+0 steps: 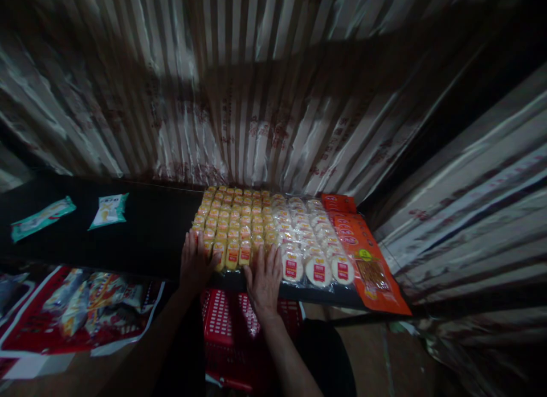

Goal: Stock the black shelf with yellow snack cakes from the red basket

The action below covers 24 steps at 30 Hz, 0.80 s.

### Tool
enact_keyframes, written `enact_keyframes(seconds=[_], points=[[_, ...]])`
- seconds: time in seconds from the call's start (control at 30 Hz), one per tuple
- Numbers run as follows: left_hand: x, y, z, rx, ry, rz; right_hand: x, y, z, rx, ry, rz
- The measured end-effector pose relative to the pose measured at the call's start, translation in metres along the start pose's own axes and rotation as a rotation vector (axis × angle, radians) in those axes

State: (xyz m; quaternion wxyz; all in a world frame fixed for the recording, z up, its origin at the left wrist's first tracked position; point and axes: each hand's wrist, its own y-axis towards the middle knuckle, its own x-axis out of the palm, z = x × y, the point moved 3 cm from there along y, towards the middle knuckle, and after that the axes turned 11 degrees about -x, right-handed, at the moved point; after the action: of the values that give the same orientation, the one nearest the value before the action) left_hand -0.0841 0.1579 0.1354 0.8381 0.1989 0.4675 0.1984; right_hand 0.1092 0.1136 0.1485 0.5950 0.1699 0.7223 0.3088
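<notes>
My left hand (196,260) lies with fingers apart against the front left corner of the yellow wrapped snack packs (233,229), which stand in close rows on a dark shelf. Spread over the front right edge of the same packs is my right hand (264,276), its fingertips touching the wrappers. Neither hand is closed around anything. Just right of it, round white crackers (318,269) in clear wrappers with red labels overlap in rows. Orange snack bags (363,249) overlap at the right end of the rows.
Two green-and-white packets (109,210) (43,217) lie apart on the black shelf (149,232). Below are a red basket (217,323) and a red-and-white box (38,337) of packaged snacks. Striped, plastic-covered cartons (256,101) rise behind and at the right.
</notes>
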Motion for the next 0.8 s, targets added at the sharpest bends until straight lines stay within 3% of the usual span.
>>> enact_keyframes(seconds=[0.8], points=[[-0.0027, 0.0002, 0.0089, 0.024, 0.162, -0.012, 0.0094, 0.0067, -0.0015, 0.011, -0.037, -0.011]])
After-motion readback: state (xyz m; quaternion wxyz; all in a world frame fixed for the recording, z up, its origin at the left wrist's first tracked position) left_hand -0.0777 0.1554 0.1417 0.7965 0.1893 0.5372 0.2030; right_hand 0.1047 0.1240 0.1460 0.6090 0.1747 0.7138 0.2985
